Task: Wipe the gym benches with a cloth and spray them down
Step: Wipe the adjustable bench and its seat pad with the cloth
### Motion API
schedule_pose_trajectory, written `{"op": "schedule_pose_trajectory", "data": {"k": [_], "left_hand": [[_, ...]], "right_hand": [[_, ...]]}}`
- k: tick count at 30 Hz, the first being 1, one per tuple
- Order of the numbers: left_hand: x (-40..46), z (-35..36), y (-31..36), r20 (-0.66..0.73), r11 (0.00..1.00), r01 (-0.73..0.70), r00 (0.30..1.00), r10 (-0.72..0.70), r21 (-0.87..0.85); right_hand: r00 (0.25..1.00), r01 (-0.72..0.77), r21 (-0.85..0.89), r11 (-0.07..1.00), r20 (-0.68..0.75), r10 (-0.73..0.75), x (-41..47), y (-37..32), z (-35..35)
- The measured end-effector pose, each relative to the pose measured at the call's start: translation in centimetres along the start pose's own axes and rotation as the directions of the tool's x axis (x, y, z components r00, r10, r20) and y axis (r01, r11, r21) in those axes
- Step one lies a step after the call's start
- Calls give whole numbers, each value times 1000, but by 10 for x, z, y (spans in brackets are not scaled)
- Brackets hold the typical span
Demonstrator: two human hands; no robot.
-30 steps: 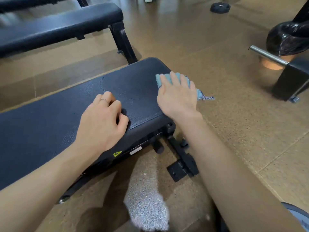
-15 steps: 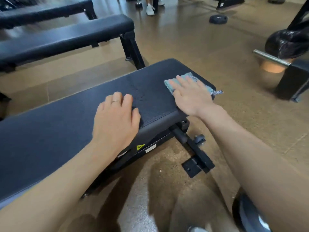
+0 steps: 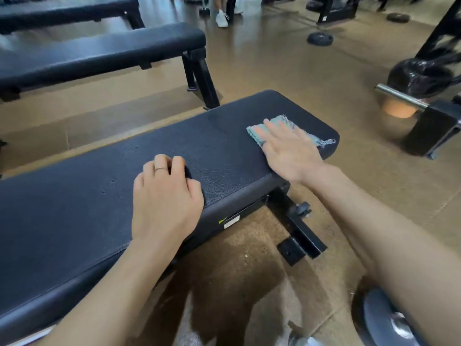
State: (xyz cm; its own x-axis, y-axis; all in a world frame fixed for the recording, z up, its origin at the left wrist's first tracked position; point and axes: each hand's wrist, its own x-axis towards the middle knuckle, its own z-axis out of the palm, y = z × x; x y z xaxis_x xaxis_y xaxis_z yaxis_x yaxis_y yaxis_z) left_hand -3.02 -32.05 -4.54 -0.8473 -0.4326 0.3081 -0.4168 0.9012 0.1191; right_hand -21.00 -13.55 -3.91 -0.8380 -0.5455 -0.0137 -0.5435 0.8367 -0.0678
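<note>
Near bench [image 3: 104,221]: black padded top, running from 8 o'clock up to 2 o'clock across the frame, rounded end at upper right.

Cloth [image 3: 284,122]: teal, woven, flat on the pad close to that rounded end, at about 1 o'clock from frame centre; frayed corner trailing toward 3 o'clock, near the pad's edge.

Right hand [image 3: 291,151]: flat on the cloth, fingers straight and together, pointing toward 11 o'clock, pressing the fabric to the pad. Cloth edges visible beyond the fingertips and along the far side of the hand.

Left hand [image 3: 164,198]: resting on the pad near its front edge, just left of centre, well apart from the cloth. Fingers curled under at the knuckles, nothing held; thin ring [image 3: 160,168] on one finger.

Black steel foot [image 3: 299,236] of the bench at 5 o'clock on the brown speckled floor [image 3: 287,71].

Second bench [image 3: 99,53] at 11 o'clock, parallel, a third behind it at the top edge. Small black weight plate [image 3: 320,39] on the floor at 1 o'clock. Chrome bar [image 3: 399,97] with a black block at 3 o'clock. White shoe [image 3: 221,19] of another person at 12 o'clock. Grey plate [image 3: 384,320] at 5 o'clock, lower right corner.
</note>
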Motion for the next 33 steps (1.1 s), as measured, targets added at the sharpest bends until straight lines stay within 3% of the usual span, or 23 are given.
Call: {"op": "schedule_pose_trajectory", "data": {"k": [2, 5, 8, 10, 13, 15, 17, 19, 22, 24, 26, 28, 31, 33], "left_hand": [[0, -1, 1, 29, 1000, 13, 1000, -13, 10], [-2, -1, -2, 35, 1000, -7, 999, 6, 10], [-3, -4, -1, 34, 1000, -20, 999, 20, 2], [-3, -5, 0, 36, 1000, -20, 999, 21, -11], [-4, -6, 1, 44, 1000, -12, 999, 12, -11], [-3, -7, 4, 50, 1000, -6, 999, 6, -1], [-3, -7, 4, 59, 1000, -7, 998, 7, -2], [-3, -5, 2, 52, 1000, -16, 999, 16, -5], [-2, -5, 0, 60, 999, 16, 998, -13, -49], [-1, -6, 1, 78, 994, 63, 995, -56, -86], [0, -8, 4, 79, 993, 79, 994, -73, -84], [0, -8, 6, 78, 996, 76, 994, -72, -51], [-1, -8, 8, 79, 996, 80, 994, -78, -25], [0, -8, 8, 65, 993, 112, 992, -109, -45]], "right_hand": [[999, -7, 14, 1000, -36, 7, -13, -26, 4], [969, 238, 52, 970, -79, -233, -59, -88, 13], [935, 354, 91, 931, -63, -349, -72, -86, 7], [949, 302, 33, 953, -108, -297, -51, -50, 2], [999, 16, 53, 998, -42, -14, -24, 3, -2], [999, -16, 39, 999, -37, 17, -23, -11, 1], [985, 170, 64, 983, -35, -168, -36, -57, 6], [926, 375, 114, 920, -5, -377, -51, -99, 7], [866, 491, 142, 859, 30, -500, -26, -92, -5], [900, 435, 69, 898, -3, -436, 10, -61, -6], [969, 244, 28, 969, 37, -245, 44, -30, -3], [978, 186, -5, 983, 93, -185, 57, -36, 3], [891, 446, 54, 893, 69, -449, 55, -101, 6], [827, 536, 127, 834, 118, -550, 64, -139, 5]]}}
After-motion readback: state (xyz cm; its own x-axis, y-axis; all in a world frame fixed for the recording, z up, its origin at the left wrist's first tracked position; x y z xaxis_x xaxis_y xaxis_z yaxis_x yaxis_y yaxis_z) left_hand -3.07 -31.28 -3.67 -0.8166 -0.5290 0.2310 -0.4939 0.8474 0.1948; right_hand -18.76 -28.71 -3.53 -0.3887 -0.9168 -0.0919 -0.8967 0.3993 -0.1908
